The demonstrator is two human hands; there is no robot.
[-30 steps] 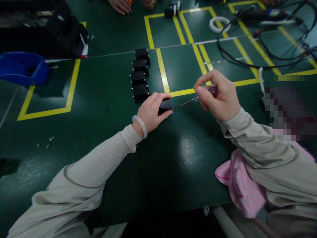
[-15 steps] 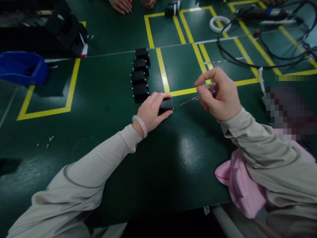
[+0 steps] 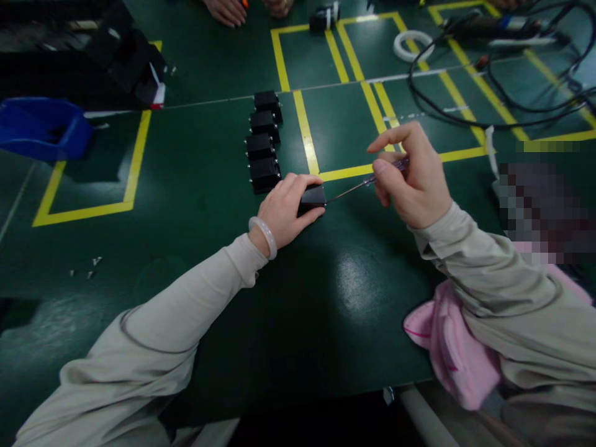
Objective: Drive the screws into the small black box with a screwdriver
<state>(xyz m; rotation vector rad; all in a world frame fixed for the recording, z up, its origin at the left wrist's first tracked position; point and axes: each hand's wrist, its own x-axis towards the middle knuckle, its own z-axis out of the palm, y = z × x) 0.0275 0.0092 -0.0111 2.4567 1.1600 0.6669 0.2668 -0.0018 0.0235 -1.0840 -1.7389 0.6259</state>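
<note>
My left hand point(image 3: 287, 208) is closed around a small black block point(image 3: 313, 198), holding it on the green table. Its left part is hidden under my fingers. In my right hand point(image 3: 414, 180) is a screwdriver point(image 3: 352, 191) with a clear purplish handle. The shaft slants down to the left, and its tip meets a screw on the block's right side. My right index finger sticks out above the handle. Just beyond my left hand stands a row of several similar black blocks point(image 3: 264, 171) with shiny screws on their sides.
Loose screws point(image 3: 91, 274) lie at the left. A blue bin point(image 3: 44, 129) sits beside a dark rack point(image 3: 116, 59). Behind are a white tape roll point(image 3: 413, 46) and black cables point(image 3: 437, 110). Pink cloth point(image 3: 459, 347) hangs by my right sleeve. Another person's hands point(image 3: 228, 9) show at the top.
My right hand has shifted and turned slightly on the screwdriver handle, the index finger a little higher. The screwdriver tip stays at the block, and my left hand has not moved.
</note>
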